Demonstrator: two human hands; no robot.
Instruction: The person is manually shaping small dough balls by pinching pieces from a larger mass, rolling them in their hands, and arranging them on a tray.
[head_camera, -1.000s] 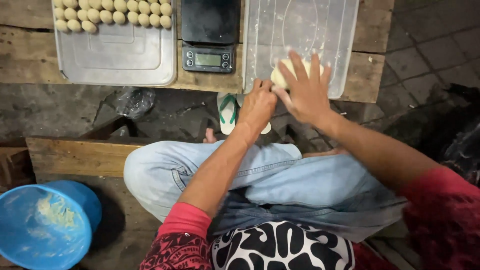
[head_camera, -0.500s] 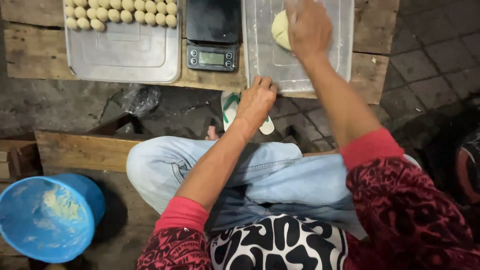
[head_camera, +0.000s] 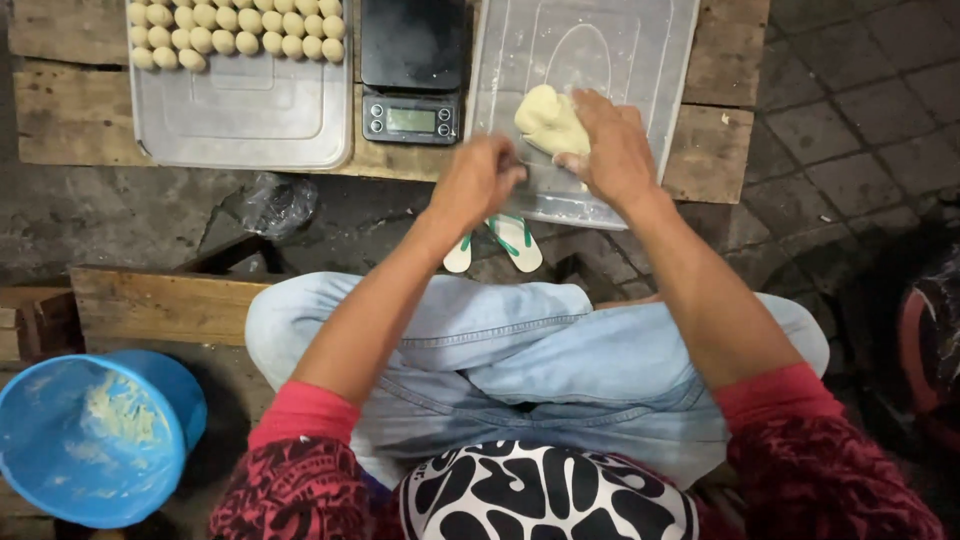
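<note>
Your right hand (head_camera: 612, 150) rests on the lump of dough (head_camera: 550, 120), fingers curled over its right side and pressing it against the clear plastic tray (head_camera: 660, 60) at the far right of the bench (head_camera: 715, 150). Your left hand (head_camera: 480, 180) is closed in a loose fist at the near left edge of that tray, just beside the dough; what it pinches, if anything, cannot be told.

The dough looks pale, soft and pliable. Expect it to deform under light pressure, to sag if lifted by one end, and to cling to dry fingers. Support it from beneath or cup it from both sides; do not pinch a thin edge.

Both forearms extend forward over your crossed legs, elbows bent, wrists angled down toward the tray.

A digital scale (head_camera: 412, 70) stands between this tray and a second tray (head_camera: 240, 120) on the left, which carries rows of small dough balls (head_camera: 240, 30) along its far edge. A blue bucket (head_camera: 95, 440) smeared with dough residue sits near left, on the floor.
</note>
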